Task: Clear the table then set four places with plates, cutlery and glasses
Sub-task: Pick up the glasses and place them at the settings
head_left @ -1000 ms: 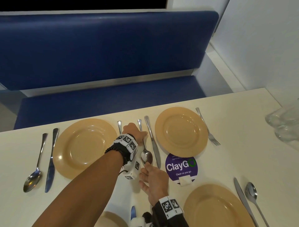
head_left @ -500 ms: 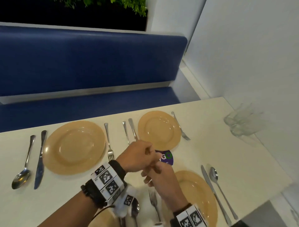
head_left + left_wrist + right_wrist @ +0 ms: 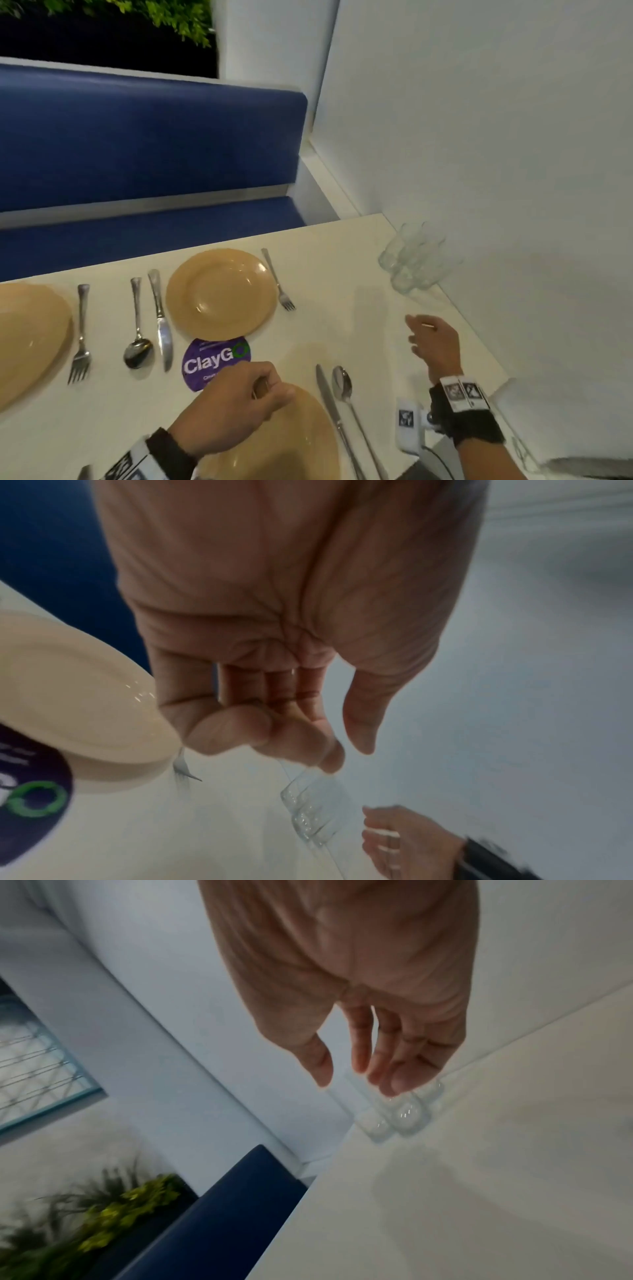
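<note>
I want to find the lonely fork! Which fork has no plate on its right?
The fork right of the far round plate; only bare table follows. The other fork lies between two plates.

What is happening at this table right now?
A person is setting a table for a meal. Yellow plates already lie with knives, forks and spoons beside them. The clear glasses stand grouped by the wall, not yet at the places. The right hand reaches toward them with fingers open, holding nothing. The left hand hovers loosely curled and empty over the near plate, close to a purple sticker.
</note>
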`<state>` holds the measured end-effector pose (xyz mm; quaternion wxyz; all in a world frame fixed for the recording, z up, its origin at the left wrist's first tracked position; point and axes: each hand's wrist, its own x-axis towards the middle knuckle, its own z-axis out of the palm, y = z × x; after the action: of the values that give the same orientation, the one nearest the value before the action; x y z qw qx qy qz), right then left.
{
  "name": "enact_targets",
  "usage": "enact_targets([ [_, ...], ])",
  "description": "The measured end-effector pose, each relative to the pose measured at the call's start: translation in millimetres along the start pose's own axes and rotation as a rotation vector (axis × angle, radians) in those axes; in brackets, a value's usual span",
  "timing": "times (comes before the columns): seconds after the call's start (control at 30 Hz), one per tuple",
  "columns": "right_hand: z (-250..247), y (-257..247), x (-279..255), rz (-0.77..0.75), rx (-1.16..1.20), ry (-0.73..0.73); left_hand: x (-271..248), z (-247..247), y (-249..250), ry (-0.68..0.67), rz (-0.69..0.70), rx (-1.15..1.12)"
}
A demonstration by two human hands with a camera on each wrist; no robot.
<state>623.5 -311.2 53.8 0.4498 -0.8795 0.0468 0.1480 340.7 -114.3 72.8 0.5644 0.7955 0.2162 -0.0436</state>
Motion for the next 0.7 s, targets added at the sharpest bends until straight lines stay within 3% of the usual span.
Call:
enact_targets([
  [0.07, -8, -10, 64, -0.018, -0.019, 0.124, 28, 21, 15, -0.011, -0.019, 0.006],
  [0.2, -10, -33, 142, 0.009, 0.053, 0.166, 78, 55, 47, -0.014, -0.054, 0.076],
  [0.37, 21, -28, 179, 0.036, 0.114, 0.135, 108, 74, 69, 0.017, -0.079, 0.098],
  [0.7, 50, -23, 198, -0.039, 0.134, 0.302, 129, 72, 74, 0.095, -0.172, 0.098],
])
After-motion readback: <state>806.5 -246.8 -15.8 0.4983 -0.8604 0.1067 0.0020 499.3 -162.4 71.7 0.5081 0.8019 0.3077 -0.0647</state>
